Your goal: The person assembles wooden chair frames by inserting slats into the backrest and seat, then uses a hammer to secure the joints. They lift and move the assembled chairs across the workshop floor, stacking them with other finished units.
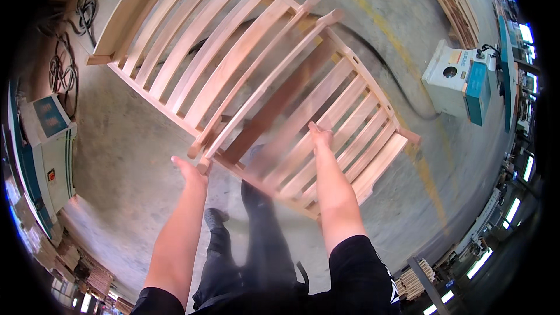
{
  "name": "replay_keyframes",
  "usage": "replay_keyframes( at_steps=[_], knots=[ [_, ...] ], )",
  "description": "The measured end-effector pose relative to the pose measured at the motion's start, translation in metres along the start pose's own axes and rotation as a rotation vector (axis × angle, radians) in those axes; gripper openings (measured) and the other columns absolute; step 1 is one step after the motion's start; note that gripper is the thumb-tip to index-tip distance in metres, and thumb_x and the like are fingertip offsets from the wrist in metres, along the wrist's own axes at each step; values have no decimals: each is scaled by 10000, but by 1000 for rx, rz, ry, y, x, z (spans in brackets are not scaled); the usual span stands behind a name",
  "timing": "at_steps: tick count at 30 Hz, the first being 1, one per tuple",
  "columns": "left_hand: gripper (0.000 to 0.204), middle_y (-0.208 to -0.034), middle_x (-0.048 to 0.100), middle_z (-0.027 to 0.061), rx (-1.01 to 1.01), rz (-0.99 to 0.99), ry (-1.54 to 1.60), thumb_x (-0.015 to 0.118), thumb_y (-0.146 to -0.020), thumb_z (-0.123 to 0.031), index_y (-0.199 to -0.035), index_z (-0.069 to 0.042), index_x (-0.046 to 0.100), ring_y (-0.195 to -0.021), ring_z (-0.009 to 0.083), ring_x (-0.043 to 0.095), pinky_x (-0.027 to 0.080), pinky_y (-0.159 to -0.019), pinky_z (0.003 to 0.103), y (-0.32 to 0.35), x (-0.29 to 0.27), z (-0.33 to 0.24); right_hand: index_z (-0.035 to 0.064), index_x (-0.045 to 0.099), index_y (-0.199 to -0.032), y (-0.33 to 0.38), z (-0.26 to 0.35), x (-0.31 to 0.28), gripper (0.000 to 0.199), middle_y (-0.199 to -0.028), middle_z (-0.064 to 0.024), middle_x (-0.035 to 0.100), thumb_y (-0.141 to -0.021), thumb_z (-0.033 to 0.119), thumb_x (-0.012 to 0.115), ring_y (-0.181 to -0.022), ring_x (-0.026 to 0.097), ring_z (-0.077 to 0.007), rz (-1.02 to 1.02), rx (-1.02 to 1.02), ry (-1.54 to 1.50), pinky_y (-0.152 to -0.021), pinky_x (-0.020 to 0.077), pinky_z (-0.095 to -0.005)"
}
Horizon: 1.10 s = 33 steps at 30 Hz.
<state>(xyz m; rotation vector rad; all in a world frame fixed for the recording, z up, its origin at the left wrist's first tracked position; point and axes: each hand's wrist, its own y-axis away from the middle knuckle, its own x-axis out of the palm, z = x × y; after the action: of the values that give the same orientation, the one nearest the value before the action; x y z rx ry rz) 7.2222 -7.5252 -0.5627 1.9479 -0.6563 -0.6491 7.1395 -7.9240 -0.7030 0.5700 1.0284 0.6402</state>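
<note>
A pale wooden slatted panel [315, 157] with a shaped long rail lies tilted across the middle, and its lower left part is blurred. My left hand [192, 170] is at the end of its near post, with the thumb stretched out to the left and the other fingers mostly hidden by the wood. My right hand [321, 135] grips one of its slats near the centre. Beyond it, to the upper left, is a second slatted panel [201, 73], whose end post runs close alongside the first one's. From this view I cannot tell whether the panels are joined.
A white and teal machine [458, 79] stands at the right, another machine [49, 146] at the left. Coiled black cables [63, 73] hang at the upper left. A dark hose [391, 70] crosses the concrete floor beyond the panels. Stacked boards [452, 6] are at the far right.
</note>
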Motion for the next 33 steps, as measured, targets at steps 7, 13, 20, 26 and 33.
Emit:
replay_keyframes(
  at_steps=[7,13,20,26,33],
  knots=[
    [640,-1342,528,88,184,209,-465,521,-966,-583,-1433,-159,415,-1142,267,568,484,-975,417,11,6,14,-61,686,-1121,-15,-4,15,458,-1085,-156,706,-801,240,817,-982,670,-254,160,82,-198,-853,529,-402],
    [384,-1172,581,44,166,290,-425,648,-966,-238,-1293,-86,516,-987,129,578,501,-806,281,-14,-13,14,-65,660,-1151,-35,-25,14,430,-1113,-161,691,-837,195,798,-978,667,-255,264,101,-269,-834,533,-429],
    [373,-999,548,-25,145,601,-255,571,-958,-74,-1319,-94,482,-750,57,485,419,-624,214,4,13,1,-38,580,-1284,-52,-33,4,526,-1168,-144,667,-856,197,776,-1041,636,-239,87,-72,-232,-895,516,-375],
    [716,-1133,538,39,-231,644,-570,772,-859,-184,-1430,-105,348,-1011,156,550,494,-860,351,-49,-53,-80,-2,321,-1509,92,48,36,762,-1485,-167,443,-918,290,702,-1335,456,-241,174,-128,-158,-1096,371,-357],
    [1204,-1530,309,295,983,-45,-1088,879,-673,-311,-1524,76,120,-1431,361,323,280,-1180,399,-199,-3,-396,-99,371,-1426,171,187,179,856,-1418,-209,503,-838,355,796,-1236,527,-274,159,-91,-376,-1051,425,-385]
  ],
)
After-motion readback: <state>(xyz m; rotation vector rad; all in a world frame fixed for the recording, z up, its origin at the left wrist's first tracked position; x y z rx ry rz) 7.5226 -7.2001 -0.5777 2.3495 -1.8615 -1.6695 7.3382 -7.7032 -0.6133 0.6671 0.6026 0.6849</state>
